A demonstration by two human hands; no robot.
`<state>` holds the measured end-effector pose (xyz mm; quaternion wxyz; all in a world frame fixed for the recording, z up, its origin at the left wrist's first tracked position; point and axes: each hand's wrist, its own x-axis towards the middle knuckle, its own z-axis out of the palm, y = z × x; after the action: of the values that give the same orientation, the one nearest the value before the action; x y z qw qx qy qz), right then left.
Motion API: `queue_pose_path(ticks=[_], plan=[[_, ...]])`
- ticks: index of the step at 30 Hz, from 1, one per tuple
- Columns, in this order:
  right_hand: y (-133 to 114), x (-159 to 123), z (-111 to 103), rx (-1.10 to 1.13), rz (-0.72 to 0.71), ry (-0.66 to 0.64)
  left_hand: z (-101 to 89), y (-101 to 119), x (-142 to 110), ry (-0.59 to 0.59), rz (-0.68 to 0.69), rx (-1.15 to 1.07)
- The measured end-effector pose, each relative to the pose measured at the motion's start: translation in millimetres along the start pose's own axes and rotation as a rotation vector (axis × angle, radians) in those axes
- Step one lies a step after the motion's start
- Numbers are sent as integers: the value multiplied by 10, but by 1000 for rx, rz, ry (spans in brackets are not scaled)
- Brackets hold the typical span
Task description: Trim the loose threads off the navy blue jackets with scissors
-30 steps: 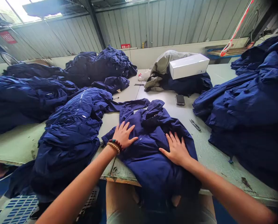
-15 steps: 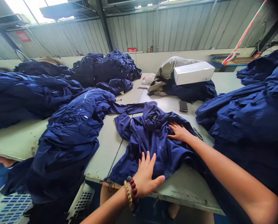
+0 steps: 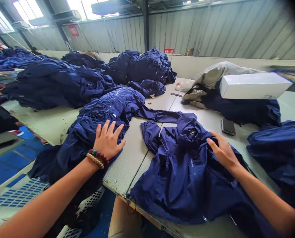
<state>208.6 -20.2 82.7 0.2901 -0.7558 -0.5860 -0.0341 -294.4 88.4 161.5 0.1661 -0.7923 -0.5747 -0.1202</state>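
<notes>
Head view: our left hand spreads its fingers over a heap of navy garments, touching or just above it. Our right hand curves at the shoulder of a navy jacket; we cannot tell whether it pinches fabric. The jacket lies spread on the table, probably so its panels show, the hand perhaps steadying it. Lower left, the heap hangs over a slatted white basket; a white box sits on dark clothing. What each holds is unclear.

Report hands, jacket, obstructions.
Left hand spread over garment heap. Right hand on jacket near its collar. Jacket wrinkled on table. Dark case near right hand, apart.
</notes>
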Motion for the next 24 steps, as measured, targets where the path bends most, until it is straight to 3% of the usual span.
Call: queue_pose_path(ticks=[2,4,6,8,12,15,19,24], plan=[[-629,176,33,125,-75,121,1,-195,15,-28,-65,91],[-1344,354,242,187,-230,74,53,-370,99,-69,-144,136],[-2045,567,604,217,-374,-101,165,-530,227,-137,-230,132],[-2673,838,1054,206,-416,-288,315,-668,357,-220,-293,92],[-3639,1473,1971,220,-242,-421,629,-904,541,-297,-330,24],[-4098,1853,2576,162,-140,-475,851,-1119,685,-294,-350,-7],[-4426,2203,3248,83,-211,-453,1174,-1498,1028,-220,-375,-24],[-4753,2645,3716,56,-252,-447,1556,-1982,1587,-181,-416,-75]])
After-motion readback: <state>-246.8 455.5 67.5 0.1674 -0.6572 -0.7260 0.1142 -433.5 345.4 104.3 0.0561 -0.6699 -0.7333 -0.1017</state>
